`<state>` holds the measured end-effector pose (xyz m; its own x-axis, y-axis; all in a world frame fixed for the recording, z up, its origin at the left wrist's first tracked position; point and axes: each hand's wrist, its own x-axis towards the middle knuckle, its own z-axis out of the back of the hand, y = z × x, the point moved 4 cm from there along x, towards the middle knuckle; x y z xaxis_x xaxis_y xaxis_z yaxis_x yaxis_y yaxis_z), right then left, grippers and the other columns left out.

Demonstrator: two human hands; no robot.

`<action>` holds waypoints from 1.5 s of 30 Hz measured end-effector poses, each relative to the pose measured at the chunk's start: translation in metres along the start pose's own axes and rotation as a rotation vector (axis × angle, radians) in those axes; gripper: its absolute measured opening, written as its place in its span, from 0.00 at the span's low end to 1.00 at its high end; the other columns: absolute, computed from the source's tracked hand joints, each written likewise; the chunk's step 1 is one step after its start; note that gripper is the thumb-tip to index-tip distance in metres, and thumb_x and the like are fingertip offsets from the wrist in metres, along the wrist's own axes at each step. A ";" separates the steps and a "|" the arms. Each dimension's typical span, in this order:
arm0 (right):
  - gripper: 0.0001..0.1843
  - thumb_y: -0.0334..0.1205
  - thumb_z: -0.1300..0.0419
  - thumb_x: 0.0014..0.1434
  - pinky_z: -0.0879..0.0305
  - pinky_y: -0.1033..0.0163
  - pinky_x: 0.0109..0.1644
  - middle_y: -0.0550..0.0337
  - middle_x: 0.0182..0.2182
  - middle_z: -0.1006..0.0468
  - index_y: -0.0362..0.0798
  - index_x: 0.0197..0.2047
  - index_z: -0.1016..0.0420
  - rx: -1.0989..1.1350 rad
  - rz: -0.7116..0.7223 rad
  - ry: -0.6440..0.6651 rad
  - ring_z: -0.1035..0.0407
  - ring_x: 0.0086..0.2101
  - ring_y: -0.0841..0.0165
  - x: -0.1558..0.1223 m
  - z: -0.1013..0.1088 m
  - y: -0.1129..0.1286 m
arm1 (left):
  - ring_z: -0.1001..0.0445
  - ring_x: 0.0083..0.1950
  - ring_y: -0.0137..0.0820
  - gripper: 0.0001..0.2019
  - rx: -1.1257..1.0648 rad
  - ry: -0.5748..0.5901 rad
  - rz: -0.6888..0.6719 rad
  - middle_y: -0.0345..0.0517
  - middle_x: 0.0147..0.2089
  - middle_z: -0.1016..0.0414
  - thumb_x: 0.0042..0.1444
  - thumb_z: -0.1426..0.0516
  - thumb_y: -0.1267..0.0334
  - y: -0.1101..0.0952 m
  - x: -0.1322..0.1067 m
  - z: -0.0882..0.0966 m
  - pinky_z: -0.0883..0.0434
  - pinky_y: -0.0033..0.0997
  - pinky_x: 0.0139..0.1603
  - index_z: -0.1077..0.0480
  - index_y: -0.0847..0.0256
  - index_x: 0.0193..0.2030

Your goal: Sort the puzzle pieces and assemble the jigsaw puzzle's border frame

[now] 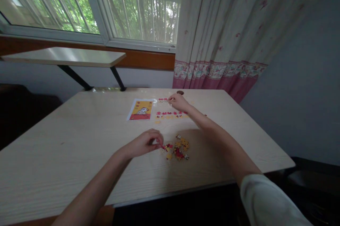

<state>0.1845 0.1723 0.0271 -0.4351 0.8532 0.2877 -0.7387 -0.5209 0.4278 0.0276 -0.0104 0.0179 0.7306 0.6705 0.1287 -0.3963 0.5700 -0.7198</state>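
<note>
Beside a loose pile of jigsaw puzzle pieces (182, 144) in yellow, red and white, my left hand (147, 143) has its thumb and fingers pinched on a red puzzle piece (163, 146). My right hand (179, 102) reaches to the far part of the table, its fingers closed at the end of a short row of red and white pieces (162, 99). What its fingertips hold is too small to make out. Nearer me run a red row (170, 113) and a yellow row (170, 116), partly covered by my right forearm. A picture sheet (141, 110) showing a white animal on yellow and red lies left of the rows.
The pale wooden table (79, 141) carries a raised shelf (66, 56) on black legs at the back left. A small dark round object (180, 92) sits near the far edge. Behind are a barred window (140, 6) and a patterned curtain (217, 35).
</note>
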 end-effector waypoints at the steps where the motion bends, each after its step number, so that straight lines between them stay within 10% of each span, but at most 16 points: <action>1: 0.08 0.36 0.43 0.55 0.41 0.66 0.47 0.56 0.37 0.23 0.46 0.36 0.23 0.022 0.092 0.001 0.32 0.39 0.69 -0.012 0.003 0.009 | 0.33 0.35 0.29 0.06 -0.054 -0.011 0.015 0.44 0.33 0.28 0.55 0.46 0.63 0.001 0.000 -0.001 0.36 0.29 0.39 0.30 0.62 0.31; 11: 0.07 0.39 0.42 0.56 0.39 0.65 0.43 0.58 0.30 0.23 0.46 0.33 0.26 0.255 0.528 -0.068 0.32 0.33 0.72 -0.123 0.012 0.072 | 0.32 0.28 0.27 0.11 -0.568 -0.454 0.290 0.44 0.28 0.26 0.45 0.39 0.57 0.026 0.005 0.000 0.36 0.26 0.30 0.31 0.64 0.28; 29: 0.09 0.43 0.44 0.59 0.45 0.62 0.42 0.61 0.30 0.24 0.51 0.35 0.25 0.042 0.537 -0.172 0.34 0.34 0.71 -0.136 0.013 0.076 | 0.30 0.30 0.27 0.09 -0.641 -0.452 0.293 0.44 0.31 0.24 0.44 0.38 0.60 0.022 0.007 -0.001 0.35 0.26 0.31 0.28 0.63 0.31; 36: 0.08 0.42 0.42 0.57 0.41 0.62 0.40 0.59 0.29 0.24 0.49 0.32 0.25 0.121 0.334 -0.497 0.33 0.33 0.70 -0.133 0.036 0.048 | 0.37 0.25 0.23 0.17 -0.518 -0.534 0.341 0.42 0.30 0.28 0.44 0.38 0.59 0.027 0.005 0.003 0.41 0.22 0.24 0.30 0.63 0.41; 45: 0.07 0.41 0.42 0.56 0.39 0.61 0.40 0.58 0.29 0.24 0.48 0.32 0.24 0.197 0.222 -0.512 0.33 0.32 0.69 -0.130 0.035 0.037 | 0.38 0.24 0.24 0.14 -0.383 -0.491 0.357 0.44 0.28 0.27 0.47 0.41 0.56 0.035 0.004 0.001 0.45 0.22 0.22 0.28 0.64 0.36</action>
<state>0.2322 0.0411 0.0354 -0.2284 0.6277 0.7442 -0.5277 -0.7222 0.4473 0.0160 0.0125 -0.0062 0.2225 0.9726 0.0677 -0.2759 0.1294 -0.9524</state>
